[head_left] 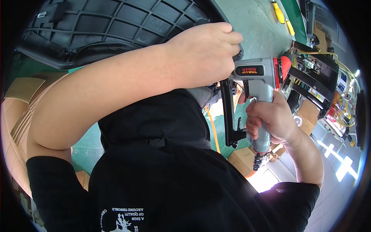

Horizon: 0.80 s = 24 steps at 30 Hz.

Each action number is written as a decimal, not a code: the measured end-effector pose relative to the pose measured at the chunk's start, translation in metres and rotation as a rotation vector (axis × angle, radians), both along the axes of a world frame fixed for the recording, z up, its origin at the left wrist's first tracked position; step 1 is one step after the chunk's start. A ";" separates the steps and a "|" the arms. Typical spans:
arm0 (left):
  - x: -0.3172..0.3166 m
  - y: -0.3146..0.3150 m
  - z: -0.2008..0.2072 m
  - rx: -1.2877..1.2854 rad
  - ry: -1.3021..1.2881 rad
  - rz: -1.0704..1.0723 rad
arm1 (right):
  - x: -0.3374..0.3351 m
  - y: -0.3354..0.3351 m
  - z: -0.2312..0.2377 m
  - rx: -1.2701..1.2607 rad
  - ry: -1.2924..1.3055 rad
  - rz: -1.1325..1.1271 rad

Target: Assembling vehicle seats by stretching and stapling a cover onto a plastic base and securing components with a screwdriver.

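Observation:
A large black plastic shell (135,19) with a ribbed underside and a thick dark rim lies across the upper left. My left hand (208,54) is closed over its near right edge, with the fingertips curled under and partly hidden. In my right hand (270,120), wrapped round the grey grip, is an air staple gun (255,69) with a red rear cap. Its long black magazine (228,116) points down toward my body, and its nose sits right beside my left hand. An air fitting (257,160) hangs from the bottom of the handle.
Two yellow-handled tools (278,12) lie on the green tabletop (251,23). A black rack (317,73) holding various items stands to the right. Below are an orange hose (212,129) and a cardboard box (241,160). More cardboard (23,91) leans at the left.

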<state>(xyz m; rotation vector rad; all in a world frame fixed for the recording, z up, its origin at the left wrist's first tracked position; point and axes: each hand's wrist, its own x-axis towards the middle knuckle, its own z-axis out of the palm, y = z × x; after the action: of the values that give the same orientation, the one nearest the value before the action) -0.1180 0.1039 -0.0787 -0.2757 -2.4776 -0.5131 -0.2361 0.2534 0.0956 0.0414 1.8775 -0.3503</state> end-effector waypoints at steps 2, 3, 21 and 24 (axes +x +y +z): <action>0.001 0.001 0.001 -0.043 -0.025 0.018 | -0.004 -0.001 -0.001 0.021 -0.029 -0.027; 0.000 0.001 0.001 -0.043 -0.023 0.012 | -0.006 -0.001 -0.002 0.021 -0.027 -0.033; -0.004 -0.019 0.046 0.048 -0.171 -0.102 | -0.051 0.092 -0.005 -0.310 0.304 -0.157; -0.018 -0.041 0.089 -0.037 -0.124 0.044 | -0.074 0.105 -0.030 -0.302 0.373 -0.181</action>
<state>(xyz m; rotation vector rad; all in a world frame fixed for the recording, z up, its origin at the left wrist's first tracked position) -0.1361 0.0625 0.0101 -0.2092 -2.6099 -0.4800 -0.3106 0.3586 0.0656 -0.0629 2.1721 -0.8093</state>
